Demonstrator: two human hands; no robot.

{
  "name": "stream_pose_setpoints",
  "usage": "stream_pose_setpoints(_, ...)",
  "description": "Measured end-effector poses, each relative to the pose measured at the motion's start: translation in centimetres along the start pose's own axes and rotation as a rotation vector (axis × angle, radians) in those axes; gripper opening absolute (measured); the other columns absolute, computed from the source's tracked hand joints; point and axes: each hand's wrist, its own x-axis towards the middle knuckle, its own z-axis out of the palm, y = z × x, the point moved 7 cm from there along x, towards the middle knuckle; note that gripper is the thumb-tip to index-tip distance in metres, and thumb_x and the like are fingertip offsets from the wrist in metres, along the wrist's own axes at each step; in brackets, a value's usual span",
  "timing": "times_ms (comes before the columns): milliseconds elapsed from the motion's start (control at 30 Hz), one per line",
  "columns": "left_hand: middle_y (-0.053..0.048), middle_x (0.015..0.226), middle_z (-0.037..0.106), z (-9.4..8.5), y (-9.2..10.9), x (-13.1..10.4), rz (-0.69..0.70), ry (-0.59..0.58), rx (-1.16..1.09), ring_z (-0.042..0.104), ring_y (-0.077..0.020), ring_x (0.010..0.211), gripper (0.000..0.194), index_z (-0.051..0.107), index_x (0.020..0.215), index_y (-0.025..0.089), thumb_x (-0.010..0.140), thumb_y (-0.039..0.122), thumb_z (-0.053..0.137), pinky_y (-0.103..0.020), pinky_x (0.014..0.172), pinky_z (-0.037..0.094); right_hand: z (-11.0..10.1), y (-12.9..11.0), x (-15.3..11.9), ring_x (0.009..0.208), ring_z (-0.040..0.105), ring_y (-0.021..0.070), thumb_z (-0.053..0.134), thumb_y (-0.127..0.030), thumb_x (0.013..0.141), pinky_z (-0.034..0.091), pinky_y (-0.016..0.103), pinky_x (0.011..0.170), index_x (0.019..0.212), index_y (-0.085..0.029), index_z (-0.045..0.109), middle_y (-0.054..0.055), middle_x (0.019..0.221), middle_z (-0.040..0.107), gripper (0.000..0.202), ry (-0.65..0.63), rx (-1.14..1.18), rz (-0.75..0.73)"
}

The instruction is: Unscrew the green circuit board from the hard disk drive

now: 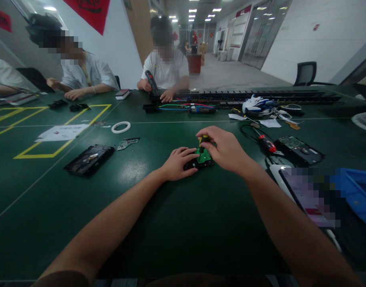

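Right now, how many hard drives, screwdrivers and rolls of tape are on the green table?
Hard drives: 3, one under the left hand and right hand at, one lying open, one by the tablet
Screwdrivers: 2, yellow-black in the right hand, red-handled
Tape rolls: 1, white
Total: 6

The table (183,223) has a smooth, dark green top with a soft sheen. At its twelve o'clock, the small drive's circuit board (204,156) looks glossy green. At nine o'clock lies a shiny black drive (89,159); farther out, matt white paper (63,132).
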Motion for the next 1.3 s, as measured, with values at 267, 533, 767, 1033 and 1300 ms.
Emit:
stream_pose_setpoints(267, -0.007, 0.170, 0.049, -0.13, 0.15, 0.01, 0.003, -0.004, -0.003, 0.042, -0.0427, 0.152, 0.065, 0.058, 0.157, 0.034, 0.097, 0.057, 0.071, -0.067, 0.123, 0.035, -0.22, -0.31, -0.15, 0.118, 0.072, 0.0276, 0.063, -0.019, 0.101, 0.053, 0.046, 0.104, 0.109, -0.022, 0.067, 0.011, 0.129, 0.076, 0.010, -0.044, 0.082, 0.014)
stream_pose_setpoints(533, -0.007, 0.169, 0.050, -0.28, 0.28, 0.08, -0.005, -0.011, -0.015, 0.041, -0.0427, 0.153, 0.064, 0.058, 0.156, 0.036, 0.097, 0.055, 0.072, -0.067, 0.123, 0.035, 0.10, 0.52, -0.37, 0.113, 0.067, 0.0282, 0.071, -0.019, 0.093, 0.058, 0.047, 0.096, 0.110, -0.024, 0.063, 0.012, 0.122, 0.065, 0.020, 0.122, 0.073, 0.067)
stream_pose_setpoints(767, -0.006, 0.170, 0.049, -0.11, 0.10, 0.00, -0.002, -0.005, -0.004, 0.041, -0.0420, 0.153, 0.063, 0.059, 0.156, 0.036, 0.097, 0.057, 0.071, -0.066, 0.123, 0.035, -0.47, -0.05, -0.32, 0.120, 0.072, 0.0261, 0.057, -0.009, 0.096, 0.053, 0.048, 0.110, 0.115, -0.024, 0.071, 0.007, 0.128, 0.078, 0.028, -0.027, 0.087, -0.001)
stream_pose_setpoints(1033, -0.006, 0.171, 0.048, -0.10, 0.08, 0.01, 0.000, -0.007, 0.001, 0.041, -0.0414, 0.153, 0.064, 0.059, 0.156, 0.034, 0.097, 0.057, 0.071, -0.065, 0.124, 0.035, -0.48, -0.09, -0.28, 0.117, 0.070, 0.0278, 0.066, -0.019, 0.098, 0.054, 0.049, 0.105, 0.104, -0.025, 0.073, 0.010, 0.122, 0.075, 0.011, 0.072, 0.013, -0.016)
stream_pose_setpoints(1300, -0.007, 0.168, 0.050, -0.10, 0.07, -0.02, -0.005, -0.002, -0.005, 0.041, -0.0417, 0.153, 0.064, 0.059, 0.156, 0.035, 0.097, 0.055, 0.072, -0.066, 0.123, 0.035, -0.23, 0.10, -0.29, 0.114, 0.071, 0.0257, 0.057, -0.008, 0.096, 0.055, 0.047, 0.104, 0.121, -0.025, 0.070, 0.007, 0.124, 0.076, 0.033, 0.022, 0.070, -0.006)
